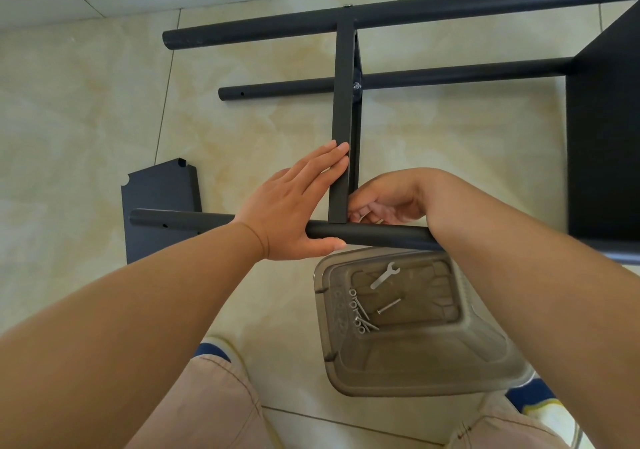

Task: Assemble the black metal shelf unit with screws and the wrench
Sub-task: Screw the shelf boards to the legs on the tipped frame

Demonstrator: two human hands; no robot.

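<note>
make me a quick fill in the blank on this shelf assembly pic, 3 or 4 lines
1. The wrench lies inside the clear plastic ____.
2. The left hand presses its straight fingers flat against the upright black ____.
3. The right hand works where that panel meets the near black ____.
4. A loose black shelf panel lies flat on the tiled ____.

Missing words: container; panel; tube; floor
</note>
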